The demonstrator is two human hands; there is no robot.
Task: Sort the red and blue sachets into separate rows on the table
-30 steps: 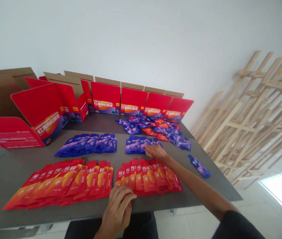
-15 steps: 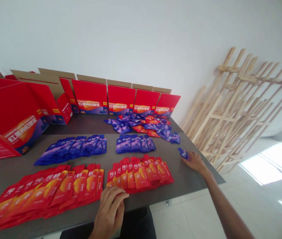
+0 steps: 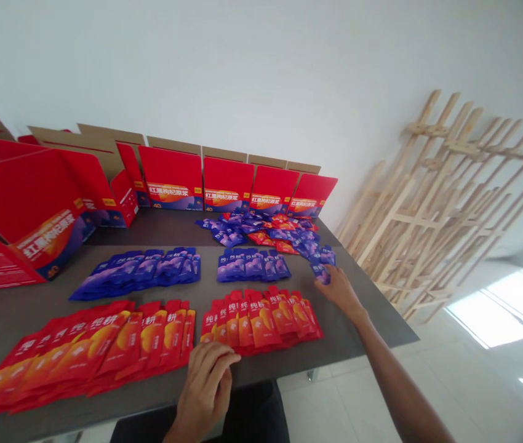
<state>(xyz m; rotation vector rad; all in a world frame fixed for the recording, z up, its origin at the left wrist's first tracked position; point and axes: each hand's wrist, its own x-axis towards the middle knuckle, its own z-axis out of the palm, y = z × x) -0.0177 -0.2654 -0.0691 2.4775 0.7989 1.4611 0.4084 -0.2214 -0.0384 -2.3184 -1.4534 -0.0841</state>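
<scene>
Between the fingers of my right hand (image 3: 341,292) is a purple-blue pouch (image 3: 321,274), just right of the row of blue pouches (image 3: 253,266). My left hand (image 3: 207,384) rests at the table's front edge with its fingers bent and bunched; whether anything is in them is hidden. It is nearest the fanned row of red-orange pouches (image 3: 261,320). To the left lie a longer fan of red pouches (image 3: 81,351) and, behind it, another row of blue pouches (image 3: 144,271). A mixed heap of loose blue and red pouches (image 3: 266,232) lies at the back.
Open red cartons (image 3: 173,172) line the back of the grey table (image 3: 358,332) against the wall. More open cartons (image 3: 35,203) stand at the left. Wooden easels (image 3: 427,203) lean against the wall to the right of the table.
My right hand has moved left with the blue pouch, from near the table's right edge towards the row of blue pouches. My left hand has stayed about where it was.
</scene>
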